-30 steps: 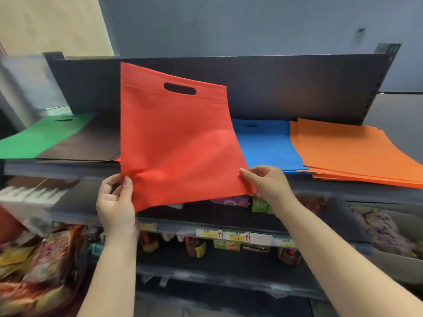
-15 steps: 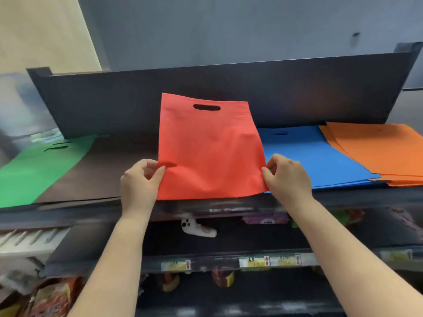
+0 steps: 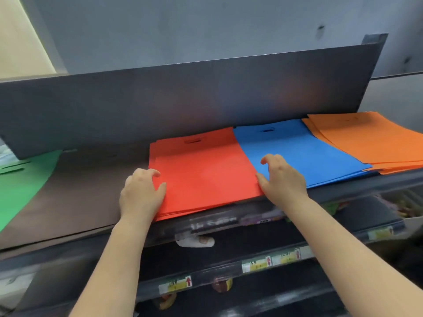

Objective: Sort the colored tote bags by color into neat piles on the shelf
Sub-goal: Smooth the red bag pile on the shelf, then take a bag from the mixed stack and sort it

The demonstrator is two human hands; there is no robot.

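Dark grey shop shelf (image 3: 332,193) under a grey wall; flat red non-woven tote bag pile (image 3: 203,172) lies between brown bags (image 3: 87,191) and blue tote pile (image 3: 304,152); left hand (image 3: 140,193) and right hand (image 3: 282,177) rest loose-fingered at its sides, gripping nothing; step looks like squaring the red pile; next needs edges nudged flush; yellow price tags (image 3: 270,263) below show red arrows, text unreadable.

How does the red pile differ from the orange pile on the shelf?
The red pile has both hands at its sides, left hand and right hand; the orange pile is untouched. Red edges look nearly aligned; orange bags are fanned out. Red lies mid-shelf, orange at the right end. Both lie flat.
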